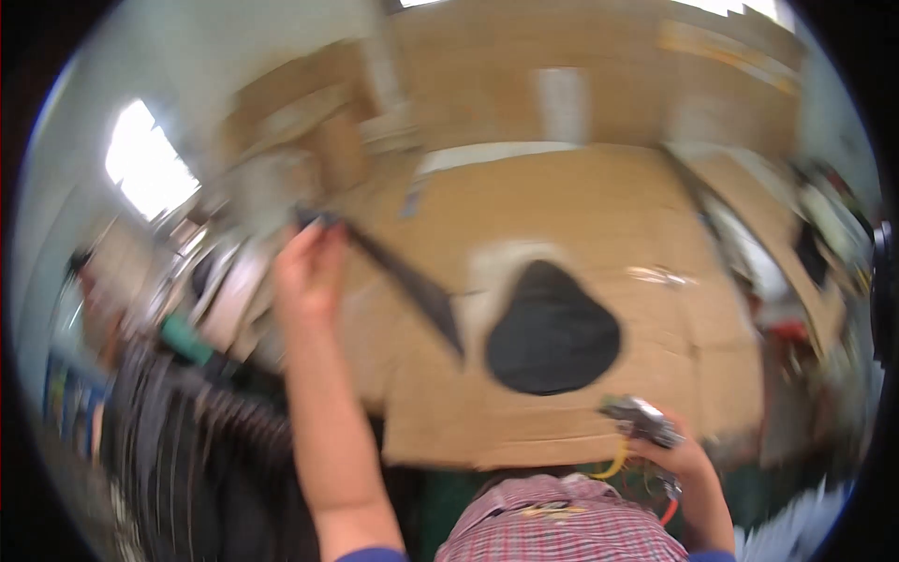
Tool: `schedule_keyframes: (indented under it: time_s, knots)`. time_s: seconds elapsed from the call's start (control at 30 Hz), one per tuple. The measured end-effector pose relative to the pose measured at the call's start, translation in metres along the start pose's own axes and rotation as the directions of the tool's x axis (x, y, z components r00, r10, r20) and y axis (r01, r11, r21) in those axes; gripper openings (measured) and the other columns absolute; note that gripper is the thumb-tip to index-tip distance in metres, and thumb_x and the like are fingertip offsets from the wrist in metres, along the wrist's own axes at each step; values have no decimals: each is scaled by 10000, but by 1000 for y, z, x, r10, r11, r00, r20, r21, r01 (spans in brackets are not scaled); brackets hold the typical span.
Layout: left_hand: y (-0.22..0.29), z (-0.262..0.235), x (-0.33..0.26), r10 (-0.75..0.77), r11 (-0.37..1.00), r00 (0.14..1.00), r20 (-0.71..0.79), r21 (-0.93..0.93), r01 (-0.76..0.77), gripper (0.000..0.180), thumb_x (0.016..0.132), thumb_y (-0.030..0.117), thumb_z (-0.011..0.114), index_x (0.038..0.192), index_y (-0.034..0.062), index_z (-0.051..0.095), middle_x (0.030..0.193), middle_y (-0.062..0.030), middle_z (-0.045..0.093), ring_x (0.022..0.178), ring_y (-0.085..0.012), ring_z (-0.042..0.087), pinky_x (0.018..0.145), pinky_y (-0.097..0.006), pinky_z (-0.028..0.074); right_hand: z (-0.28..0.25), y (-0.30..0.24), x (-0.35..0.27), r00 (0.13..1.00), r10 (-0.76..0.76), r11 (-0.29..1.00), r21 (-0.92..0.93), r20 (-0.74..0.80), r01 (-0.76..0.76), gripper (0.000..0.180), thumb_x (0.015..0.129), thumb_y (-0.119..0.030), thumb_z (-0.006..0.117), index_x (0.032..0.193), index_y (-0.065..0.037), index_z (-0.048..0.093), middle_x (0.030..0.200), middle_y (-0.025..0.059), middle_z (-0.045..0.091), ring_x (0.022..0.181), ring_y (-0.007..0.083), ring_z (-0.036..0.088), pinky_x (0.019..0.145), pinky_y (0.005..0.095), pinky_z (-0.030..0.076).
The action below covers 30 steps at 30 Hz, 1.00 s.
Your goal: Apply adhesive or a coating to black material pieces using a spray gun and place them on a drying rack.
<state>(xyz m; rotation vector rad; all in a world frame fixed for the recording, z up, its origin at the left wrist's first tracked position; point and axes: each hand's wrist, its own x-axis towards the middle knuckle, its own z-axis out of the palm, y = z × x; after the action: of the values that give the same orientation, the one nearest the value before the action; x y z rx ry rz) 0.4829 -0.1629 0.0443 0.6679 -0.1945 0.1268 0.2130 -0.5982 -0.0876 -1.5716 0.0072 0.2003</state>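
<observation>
Raised over the left part of the cardboard surface, my left hand [312, 267] pinches a thin black flat piece [412, 281] by one end. The piece slants down to the right, seen almost edge-on and smeared by motion. A black teardrop-shaped piece [552, 332] lies flat on the cardboard, between my two hands. At the near right edge my right hand [672, 450] is closed around a metal spray gun [641, 420]. A yellow hose [613, 461] hangs by the gun.
Cardboard [655, 225] covers the work surface, with more cardboard [496, 75] upright behind it. A pale patch [510, 267] shows beside the teardrop piece. Many dark pieces [197, 459] hang or stack at the lower left. Mixed clutter [824, 234] lines the right side.
</observation>
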Motion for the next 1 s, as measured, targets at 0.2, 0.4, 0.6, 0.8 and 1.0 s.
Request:
schedule_keyframes:
  time_s: [0.2,0.4,0.6,0.8,1.0]
  knots:
    - [159,42,-101,502,861,850,-160,176,-476,346,767,-111,544,1075,42,517,961,-110,604,912,-257,601,846,-413,523,2,1,8,982,7,998,63,187,-19,518,715,16,688,1206,-11,525,858,32,607,784,117,594,714,262,507]
    - [274,6,-260,830,543,531,-173,468,-697,441,747,-145,520,1150,25,464,1083,-132,572,1006,-286,571,946,-447,454,29,-29,31,921,-5,999,39,388,-10,541,713,22,679,1222,15,495,872,40,605,782,116,593,699,253,501]
    - [226,-28,-362,877,425,-7,-480,784,-453,621,799,-116,476,1360,112,335,1134,-129,502,975,-259,570,788,-415,520,68,-39,60,869,-21,1000,-11,495,30,550,698,2,711,1211,6,512,884,20,603,789,83,557,719,227,458]
    - [220,-22,-402,929,340,-71,-362,915,-218,445,823,-87,476,1245,52,473,990,-73,464,869,-183,573,676,-326,557,75,-29,69,826,-8,994,-83,564,66,559,691,-10,728,1209,3,518,884,13,601,797,83,551,725,232,449]
    - [198,-9,-407,951,250,-186,-247,968,-9,288,869,49,544,1156,28,559,1125,-124,521,866,-187,600,658,-281,514,63,-20,60,847,-16,998,-47,532,49,551,690,-10,726,1202,5,523,883,13,601,793,83,551,721,236,452]
